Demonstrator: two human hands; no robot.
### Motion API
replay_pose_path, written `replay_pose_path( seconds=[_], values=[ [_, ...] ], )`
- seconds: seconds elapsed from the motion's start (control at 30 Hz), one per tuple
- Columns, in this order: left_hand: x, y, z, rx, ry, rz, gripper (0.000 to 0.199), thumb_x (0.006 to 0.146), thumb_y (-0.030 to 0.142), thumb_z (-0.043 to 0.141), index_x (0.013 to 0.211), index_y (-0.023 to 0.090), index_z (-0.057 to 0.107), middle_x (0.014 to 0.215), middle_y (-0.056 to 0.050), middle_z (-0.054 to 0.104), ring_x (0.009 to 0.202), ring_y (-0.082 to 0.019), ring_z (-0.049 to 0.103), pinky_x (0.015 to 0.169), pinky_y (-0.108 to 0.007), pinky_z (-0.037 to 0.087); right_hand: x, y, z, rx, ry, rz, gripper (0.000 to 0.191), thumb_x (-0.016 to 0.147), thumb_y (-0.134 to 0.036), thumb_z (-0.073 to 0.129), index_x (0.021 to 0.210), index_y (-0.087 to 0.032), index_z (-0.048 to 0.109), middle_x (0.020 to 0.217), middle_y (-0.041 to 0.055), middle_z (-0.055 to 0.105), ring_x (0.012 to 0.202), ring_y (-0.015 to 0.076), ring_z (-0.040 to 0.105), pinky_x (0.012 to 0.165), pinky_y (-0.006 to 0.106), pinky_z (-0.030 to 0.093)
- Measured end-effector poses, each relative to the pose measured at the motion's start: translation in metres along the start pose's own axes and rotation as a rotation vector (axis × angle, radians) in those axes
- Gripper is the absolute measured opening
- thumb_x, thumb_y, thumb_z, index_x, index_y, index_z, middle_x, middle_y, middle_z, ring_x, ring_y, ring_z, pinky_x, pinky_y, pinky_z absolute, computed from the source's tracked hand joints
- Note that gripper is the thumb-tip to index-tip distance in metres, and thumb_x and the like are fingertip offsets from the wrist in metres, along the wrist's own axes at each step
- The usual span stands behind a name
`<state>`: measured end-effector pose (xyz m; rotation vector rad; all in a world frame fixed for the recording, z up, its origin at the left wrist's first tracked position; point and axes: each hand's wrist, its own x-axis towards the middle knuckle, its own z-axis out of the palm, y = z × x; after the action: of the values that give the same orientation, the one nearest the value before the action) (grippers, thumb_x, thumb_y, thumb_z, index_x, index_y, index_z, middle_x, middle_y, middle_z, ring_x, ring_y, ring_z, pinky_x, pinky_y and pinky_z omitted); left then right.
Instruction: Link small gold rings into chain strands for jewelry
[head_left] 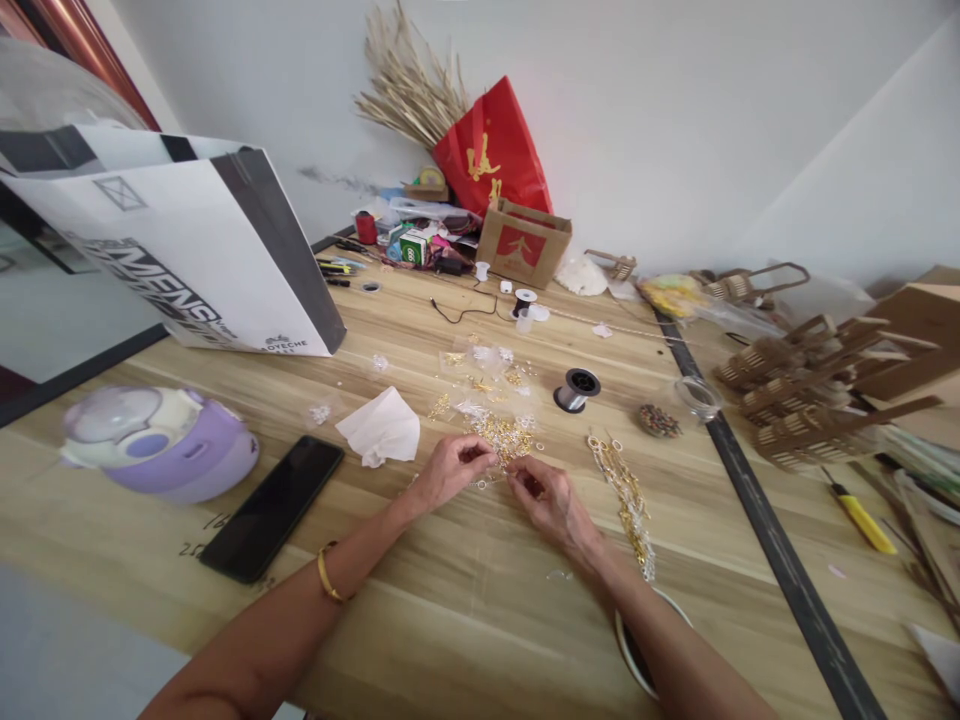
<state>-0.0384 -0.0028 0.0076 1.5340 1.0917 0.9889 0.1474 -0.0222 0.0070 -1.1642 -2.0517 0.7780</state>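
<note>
Both hands are close together over the near edge of a pile of small gold and silver jewellery findings [501, 436] on the wooden table. My left hand [456, 468] has thumb and fingertips pinched together; whatever lies between them is too small to make out. Facing it, my right hand [551, 500] is curled in a similar pinch, its fingertips by the pile and its contents hidden. A short piece of chain with a ring [482, 484] lies just below the left fingertips. Right of my right hand stretches a row of gold and silver chains [626, 495].
A wire spool [576, 390] and beads [659, 420] stand beyond the hands. Left are a white tissue [381, 427], a phone [274, 508], a purple cup [161, 443] and a large paper bag [195, 250]. A bowl [624, 640] sits under my right forearm; small wooden racks [802, 400] are at right.
</note>
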Motion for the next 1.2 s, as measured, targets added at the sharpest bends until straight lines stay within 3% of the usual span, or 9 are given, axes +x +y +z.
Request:
replay_pose_path(
  seconds=[0.77,1.2],
  values=[
    [0.002,-0.004,-0.002,0.030,0.008,0.034,0.020,0.079,0.030,0.058,0.071,0.012,0.064,0.064,-0.001,0.060,0.061,-0.011,0.053,0.060,-0.020,0.042,0.001,0.001,-0.003,0.065,-0.033,0.047,0.012,0.083,-0.022,0.050,0.090,-0.016,0.058,0.057,-0.0039,0.051,0.049,0.0091,0.045,0.049,0.020,0.035],
    [-0.005,0.011,0.005,0.151,-0.012,0.102,0.018,0.081,0.026,0.057,0.073,0.013,0.065,0.070,-0.002,0.065,0.067,-0.013,0.057,0.065,-0.021,0.044,0.002,0.000,-0.004,0.268,-0.070,0.202,0.024,0.082,-0.037,0.054,0.085,-0.014,0.062,0.054,-0.0054,0.040,0.048,0.0084,0.034,0.045,0.021,0.028]
  ],
)
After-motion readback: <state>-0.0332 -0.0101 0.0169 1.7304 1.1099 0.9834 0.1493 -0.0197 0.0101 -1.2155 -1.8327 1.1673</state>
